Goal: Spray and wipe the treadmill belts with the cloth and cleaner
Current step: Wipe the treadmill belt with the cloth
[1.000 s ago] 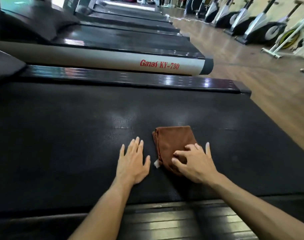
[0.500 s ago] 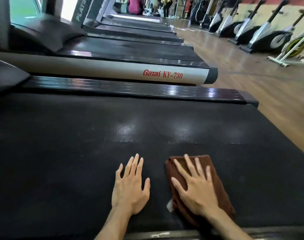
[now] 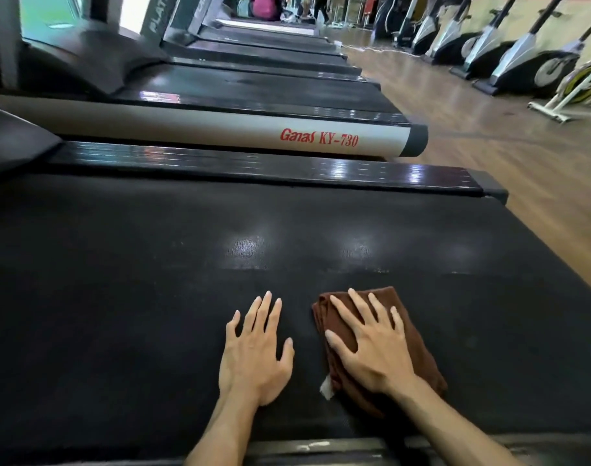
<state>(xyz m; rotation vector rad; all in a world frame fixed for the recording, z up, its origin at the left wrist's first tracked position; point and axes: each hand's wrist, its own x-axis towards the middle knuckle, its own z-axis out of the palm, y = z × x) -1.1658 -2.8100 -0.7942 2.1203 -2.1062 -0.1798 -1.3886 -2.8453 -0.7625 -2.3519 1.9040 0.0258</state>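
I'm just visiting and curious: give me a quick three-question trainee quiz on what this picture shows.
1. True or false: the left hand lies on the brown cloth.
2. The right hand is: A) pinching the cloth, B) pressing it flat, C) lifted clear.
3. What lettering is on the next treadmill's grey side rail?

Key: 1. False, it rests on the bare treadmill belt. 2. B. 3. Ganas KY-730.
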